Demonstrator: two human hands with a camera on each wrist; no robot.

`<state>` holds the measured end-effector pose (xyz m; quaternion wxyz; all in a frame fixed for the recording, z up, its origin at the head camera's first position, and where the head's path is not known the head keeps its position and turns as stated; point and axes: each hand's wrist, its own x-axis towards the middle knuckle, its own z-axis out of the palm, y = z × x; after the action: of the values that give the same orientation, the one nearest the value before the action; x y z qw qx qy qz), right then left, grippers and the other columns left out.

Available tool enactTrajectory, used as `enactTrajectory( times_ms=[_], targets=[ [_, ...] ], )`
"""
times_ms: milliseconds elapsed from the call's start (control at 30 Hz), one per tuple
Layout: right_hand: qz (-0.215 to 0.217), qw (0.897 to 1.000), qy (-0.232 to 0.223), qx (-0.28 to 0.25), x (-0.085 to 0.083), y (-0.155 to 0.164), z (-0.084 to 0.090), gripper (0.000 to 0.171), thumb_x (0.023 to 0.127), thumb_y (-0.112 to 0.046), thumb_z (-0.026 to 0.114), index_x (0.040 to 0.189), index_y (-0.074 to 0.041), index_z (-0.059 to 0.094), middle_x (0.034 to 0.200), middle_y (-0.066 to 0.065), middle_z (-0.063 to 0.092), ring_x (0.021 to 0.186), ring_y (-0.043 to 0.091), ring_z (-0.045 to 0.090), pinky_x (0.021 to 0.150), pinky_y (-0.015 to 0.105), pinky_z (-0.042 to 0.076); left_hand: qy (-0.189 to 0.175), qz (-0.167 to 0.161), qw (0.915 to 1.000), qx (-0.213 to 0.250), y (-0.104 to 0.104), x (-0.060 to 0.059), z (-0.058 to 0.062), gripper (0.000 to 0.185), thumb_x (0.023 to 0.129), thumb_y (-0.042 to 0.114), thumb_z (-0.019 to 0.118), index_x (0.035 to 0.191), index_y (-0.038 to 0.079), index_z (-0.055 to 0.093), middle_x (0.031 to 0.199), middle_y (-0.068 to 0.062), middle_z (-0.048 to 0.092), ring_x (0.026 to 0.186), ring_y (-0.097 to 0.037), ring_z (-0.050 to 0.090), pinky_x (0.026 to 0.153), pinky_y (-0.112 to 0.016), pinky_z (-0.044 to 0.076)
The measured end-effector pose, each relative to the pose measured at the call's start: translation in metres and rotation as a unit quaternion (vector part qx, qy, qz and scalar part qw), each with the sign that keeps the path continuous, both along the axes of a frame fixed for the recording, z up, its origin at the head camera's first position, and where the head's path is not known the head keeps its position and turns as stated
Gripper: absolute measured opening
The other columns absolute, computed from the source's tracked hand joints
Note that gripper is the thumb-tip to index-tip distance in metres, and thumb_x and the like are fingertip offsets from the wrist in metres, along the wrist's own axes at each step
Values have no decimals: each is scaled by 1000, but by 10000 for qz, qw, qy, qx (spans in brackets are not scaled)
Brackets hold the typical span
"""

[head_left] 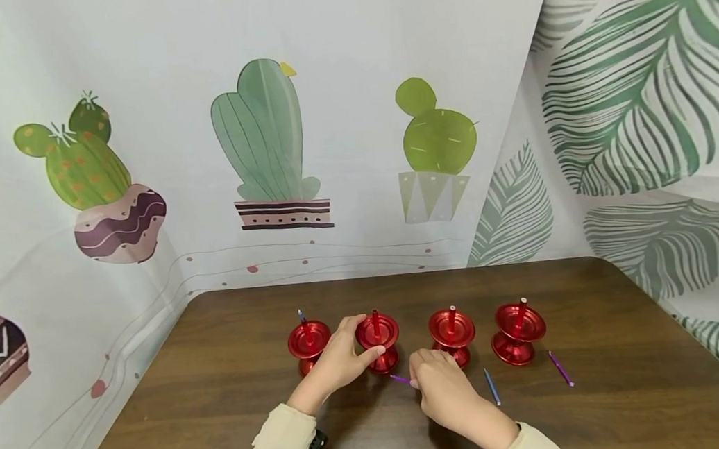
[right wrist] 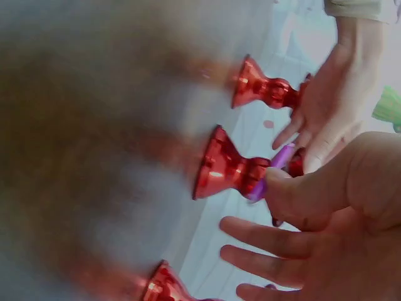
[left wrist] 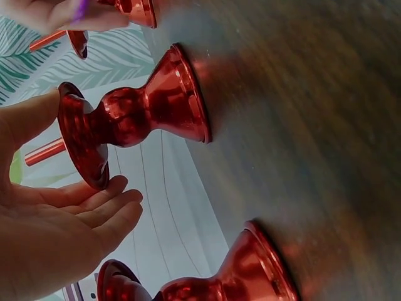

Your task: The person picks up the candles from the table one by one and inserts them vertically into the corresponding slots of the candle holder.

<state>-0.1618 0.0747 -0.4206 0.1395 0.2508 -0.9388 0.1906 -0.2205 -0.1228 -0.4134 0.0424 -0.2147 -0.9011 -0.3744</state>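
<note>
Cactus-print sheet along the back, leaf-print sheet to the right; dark wood counter (head_left: pixel 235 414) in front of them. Four red metal candle stands in a row across it.

Left to right:
- First stand (head_left: pixel 308 341) — small blue candle upright on its spike.
- Second stand (head_left: pixel 377 333) — red spike bare. The left hand (head_left: pixel 339 359) cups its dish, thumb on the near rim; in the left wrist view the fingers (left wrist: pixel 103 210) lie straight and relaxed against the underside of the dish, not curled round the stem.
- Right hand (head_left: pixel 441 386) just in front of the gap between the second and third stands, pinching a thin purple candle (head_left: pixel 399 379) between thumb and forefinger; the other fingers are spread loosely (right wrist view). The candle's tip points toward the second stand.
- Third stand (head_left: pixel 451 331) and fourth stand (head_left: pixel 518 325) — spikes bare.
- A blue candle (head_left: pixel 492 386) and another purple candle (head_left: pixel 560 368) lie flat on the counter, near the fourth stand.

Handling, as judgement: the candle looks light, waxy and brittle — likely to snap if bent, so best pinched near the middle and kept in line with the spike. The stand looks rigid, glossy and narrow-waisted; steadying it at the dish or waist should stop it tipping.
</note>
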Motion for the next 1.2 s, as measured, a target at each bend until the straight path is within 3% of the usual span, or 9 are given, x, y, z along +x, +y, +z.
enactTrajectory(
  times_ms=[133, 233, 400, 667, 967, 1067, 1200],
  targets=[
    [-58, 9980, 3, -632, -4, 0, 11, 28, 79, 3, 73, 74, -12, 50, 75, -5, 49, 75, 16, 51, 71, 37, 47, 2, 19, 10000, -36, 0, 1, 0, 64, 86, 22, 74, 133, -9, 44, 128, -21, 51, 117, -34, 54, 98, -48, 45],
    [25, 9903, -268, -1366, -9, 0, 17, 25, 82, 3, 71, 77, -12, 52, 90, 3, 61, 87, 22, 58, 76, 39, 50, -1, 21, 10000, -38, 1, 1, 1, 64, 85, 22, 74, 133, -10, 44, 127, -21, 51, 116, -34, 55, 98, -48, 45],
    [259, 9633, -697, -2581, -21, -5, 23, 21, 85, 4, 67, 79, -13, 54, 108, 13, 64, 107, 32, 59, 92, 51, 47, 64, 28, 9999, -110, 0, 0, 0, 65, 85, 22, 74, 133, -10, 43, 126, -21, 51, 114, -33, 56, 96, -47, 46],
    [311, 9089, -1159, -3994, -48, -18, 30, 11, 90, 3, 62, 85, -6, 60, 114, 12, 65, 107, 27, 62, 90, 41, 52, 31, 17, 9999, -94, 1, -2, 0, 66, 85, 21, 74, 133, -10, 43, 126, -21, 51, 113, -32, 56, 96, -46, 46],
    [167, 8599, -1284, -4937, -70, -35, 32, 6, 93, -3, 60, 93, 2, 61, 120, 16, 62, 108, 27, 61, 92, 35, 50, -98, 0, 9999, -62, 1, -1, 1, 66, 85, 21, 74, 134, -10, 42, 127, -21, 50, 113, -32, 55, 96, -47, 46],
    [199, 8531, -1236, -5065, -73, -39, 28, 6, 94, -3, 59, 95, 2, 61, 120, 16, 61, 108, 28, 60, 91, 33, 49, -158, -16, 9999, -24, 1, 0, 1, 66, 85, 21, 74, 134, -10, 41, 127, -21, 50, 114, -33, 55, 96, -47, 46],
    [206, 8527, -1189, -5083, -77, -43, 24, 6, 93, -4, 60, 96, 1, 62, 120, 16, 61, 107, 28, 60, 89, 32, 48, -110, -28, 9999, -9, 1, 0, 1, 66, 85, 20, 74, 134, -10, 41, 127, -21, 50, 114, -33, 55, 97, -47, 46]
  ],
)
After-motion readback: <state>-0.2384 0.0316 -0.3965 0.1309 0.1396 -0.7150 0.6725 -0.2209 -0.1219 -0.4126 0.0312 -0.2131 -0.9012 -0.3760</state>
